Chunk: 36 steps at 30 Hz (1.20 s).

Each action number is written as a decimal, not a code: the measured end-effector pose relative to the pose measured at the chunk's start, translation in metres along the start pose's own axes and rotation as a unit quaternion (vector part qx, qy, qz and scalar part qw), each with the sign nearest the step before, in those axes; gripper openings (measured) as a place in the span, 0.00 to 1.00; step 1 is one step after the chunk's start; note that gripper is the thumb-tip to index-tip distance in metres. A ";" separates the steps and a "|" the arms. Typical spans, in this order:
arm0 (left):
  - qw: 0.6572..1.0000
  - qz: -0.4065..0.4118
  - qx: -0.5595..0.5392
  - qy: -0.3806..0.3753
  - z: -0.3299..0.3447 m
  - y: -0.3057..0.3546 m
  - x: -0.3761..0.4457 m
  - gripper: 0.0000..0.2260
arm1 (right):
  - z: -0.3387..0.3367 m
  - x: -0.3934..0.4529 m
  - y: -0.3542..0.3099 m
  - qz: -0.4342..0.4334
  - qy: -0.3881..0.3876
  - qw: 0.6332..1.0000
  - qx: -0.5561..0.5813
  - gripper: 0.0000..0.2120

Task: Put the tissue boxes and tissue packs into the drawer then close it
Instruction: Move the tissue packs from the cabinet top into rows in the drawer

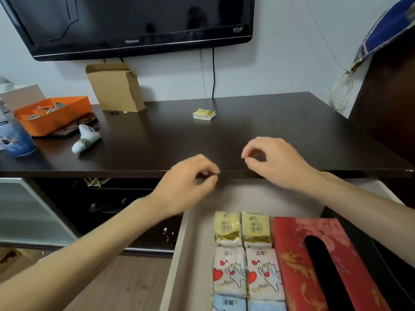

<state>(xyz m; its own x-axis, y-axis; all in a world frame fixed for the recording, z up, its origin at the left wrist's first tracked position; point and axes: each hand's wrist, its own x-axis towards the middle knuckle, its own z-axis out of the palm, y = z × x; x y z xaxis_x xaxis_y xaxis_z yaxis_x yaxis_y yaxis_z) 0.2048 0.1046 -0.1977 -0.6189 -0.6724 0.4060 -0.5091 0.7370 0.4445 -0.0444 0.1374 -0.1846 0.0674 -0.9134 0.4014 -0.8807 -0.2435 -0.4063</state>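
Note:
The drawer (179,254) is pulled out below the dark tabletop. Inside lie several tissue packs (243,257) in two columns, yellow at the back, cat-printed white ones, then blue ones. A red patterned tissue box (292,254) lies to their right. One small yellow tissue pack (204,114) sits alone on the tabletop, far centre. My left hand (188,187) hovers over the drawer's back end at the table's front edge, fingers loosely curled, holding nothing. My right hand (274,161) hovers above the tabletop's front edge, fingers curled, also holding nothing.
A black TV (134,23) hangs on the wall. On the dark table (292,131) are an open cardboard box (115,87), an orange tray (54,114), a white ceramic piece (86,138) and a blue can (14,135) at the left.

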 end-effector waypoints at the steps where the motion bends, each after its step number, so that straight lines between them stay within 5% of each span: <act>1: 1.000 -0.025 -0.010 0.013 -0.002 -0.009 0.019 0.07 | 0.005 0.016 0.008 0.018 0.003 1.000 -0.009 0.06; 14: 0.957 -0.210 0.187 -0.068 0.039 -0.142 0.255 0.32 | 0.054 0.074 0.063 0.101 0.007 0.992 -0.079 0.20; 17: 0.949 -0.244 0.180 -0.085 0.051 -0.165 0.264 0.26 | 0.054 0.076 0.065 0.097 0.022 0.993 -0.069 0.19; 20: 0.962 -0.192 0.182 -0.066 0.051 -0.163 0.252 0.20 | 0.052 0.079 0.068 0.109 0.022 0.992 -0.058 0.19; 26: 0.993 -0.057 0.073 -0.078 0.037 -0.113 0.171 0.13 | 0.047 0.073 0.059 0.106 0.020 0.992 -0.065 0.18; 29: 0.997 -0.009 -0.001 -0.081 0.033 -0.075 0.127 0.08 | 0.042 0.062 0.050 0.036 0.014 0.996 -0.081 0.15; 32: 0.989 -0.017 -0.116 -0.095 0.030 -0.047 0.097 0.05 | 0.036 0.049 0.039 -0.029 -0.028 0.999 -0.029 0.11; 36: 0.966 -0.062 -0.248 -0.037 0.018 -0.024 0.077 0.07 | 0.033 0.036 0.029 -0.012 -0.056 0.998 0.035 0.08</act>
<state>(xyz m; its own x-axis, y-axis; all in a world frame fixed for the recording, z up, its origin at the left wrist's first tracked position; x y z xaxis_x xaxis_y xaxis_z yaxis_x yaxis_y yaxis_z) 0.1587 0.0361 -0.1916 -0.6226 -0.7325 0.2752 -0.2438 0.5158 0.8213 -0.0519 0.0863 -0.2090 0.1432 -0.9370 0.3186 -0.8436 -0.2839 -0.4558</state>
